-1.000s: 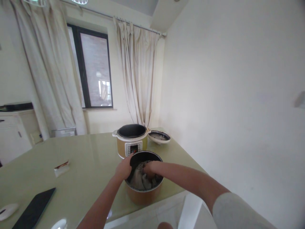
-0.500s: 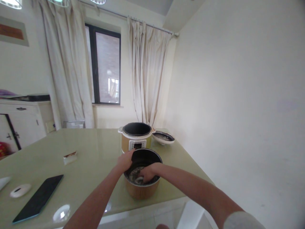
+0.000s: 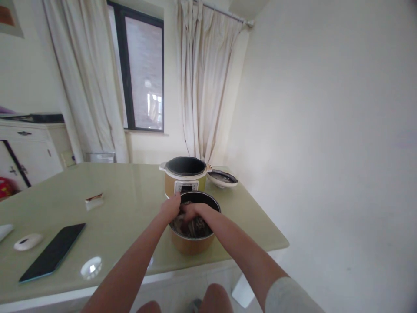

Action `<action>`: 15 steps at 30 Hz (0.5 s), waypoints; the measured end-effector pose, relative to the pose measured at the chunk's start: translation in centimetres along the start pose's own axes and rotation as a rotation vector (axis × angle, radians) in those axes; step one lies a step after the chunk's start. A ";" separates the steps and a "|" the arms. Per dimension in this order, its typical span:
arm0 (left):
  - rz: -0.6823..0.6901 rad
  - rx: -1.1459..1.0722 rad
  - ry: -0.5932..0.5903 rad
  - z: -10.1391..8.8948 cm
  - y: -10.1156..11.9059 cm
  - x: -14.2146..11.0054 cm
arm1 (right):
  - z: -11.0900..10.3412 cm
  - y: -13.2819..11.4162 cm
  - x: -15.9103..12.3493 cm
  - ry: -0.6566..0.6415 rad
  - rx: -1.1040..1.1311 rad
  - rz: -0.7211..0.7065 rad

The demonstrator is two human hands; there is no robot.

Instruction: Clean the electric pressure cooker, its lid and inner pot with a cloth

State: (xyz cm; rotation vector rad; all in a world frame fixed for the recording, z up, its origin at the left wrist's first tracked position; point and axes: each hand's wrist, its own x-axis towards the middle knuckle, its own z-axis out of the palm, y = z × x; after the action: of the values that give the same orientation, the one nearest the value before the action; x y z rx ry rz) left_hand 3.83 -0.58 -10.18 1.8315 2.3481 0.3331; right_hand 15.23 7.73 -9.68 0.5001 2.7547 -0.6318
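A round inner pot (image 3: pixel 192 243) with a gold outside and dark inside stands near the table's front edge. My left hand (image 3: pixel 171 207) grips its left rim, fingers curled over the edge. My right hand (image 3: pixel 190 211) reaches down inside the pot, fingers bent among dark and pale contents that I cannot make out. Behind it stands a gold and white electric cooker (image 3: pixel 184 177), open and without its lid. The lid (image 3: pixel 222 178) lies upturned to the cooker's right.
The pale green table (image 3: pixel 124 217) also carries a small wrapper (image 3: pixel 94 201), a dark phone (image 3: pixel 53 252) and a white oval object (image 3: pixel 28 241) at the left. A white cabinet (image 3: pixel 26 148) stands at far left. Curtains and a window fill the back wall.
My right hand has shifted inside the pot from the right side toward the left rim, close to my left hand. The camera has tilted down and turned left, showing more of the table.
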 end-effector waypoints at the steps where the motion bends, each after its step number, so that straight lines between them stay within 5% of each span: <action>1: 0.001 0.000 -0.003 0.0 0.0 0.0 | 0.2 -0.4 0.1 -0.033 -0.014 -0.002; 7: -0.002 -0.034 -0.023 -0.2 -0.2 -0.1 | 2.3 -1.4 -2.1 -0.205 -0.094 -0.083; 12: -0.035 -0.046 -0.016 -0.6 0.1 -0.4 | 2.7 0.8 -4.6 -0.200 -0.144 0.060; 15: -0.053 -0.036 -0.013 -0.7 0.7 -0.8 | 2.8 2.6 -4.8 -0.089 -0.153 0.148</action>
State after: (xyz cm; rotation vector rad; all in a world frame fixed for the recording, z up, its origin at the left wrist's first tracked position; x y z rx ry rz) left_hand 4.50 -1.28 -9.32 1.7473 2.3611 0.3536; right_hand 21.12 7.33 -11.51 0.6176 2.6268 -0.3947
